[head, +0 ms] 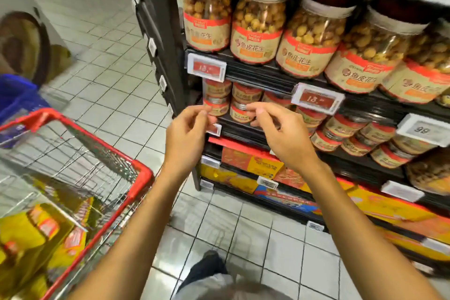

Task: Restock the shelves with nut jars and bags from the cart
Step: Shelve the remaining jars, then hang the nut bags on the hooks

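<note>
Finding: five big jars [258, 31] of coated nuts stand in one front row along the front edge of the upper shelf [263, 75], running from its left end to the frame's right edge. More dark-lidded jars stand behind them; their number cannot be told.

On the shelf below, small jars [341, 126] are stacked two high. Two stacks sit at its left end, and more lie to the right, partly hidden, so no full count is possible.

Three red price tags [207, 69] hang on the shelf edges, and the third is half covered by the left hand.

The left hand [187, 129] and right hand [280, 131] are both raised before the two left-end stacks. Their fingers are half curled, with thumb and forefinger close together, and nothing is seen held. Whether the fingertips touch a jar cannot be told.

One red-rimmed wire cart [143, 173] stands at the lower left, near the shelf's left end. It holds yellow bags [29, 231], too blurred to count.

Boxes [250, 163] fill the lowest shelves.
</note>
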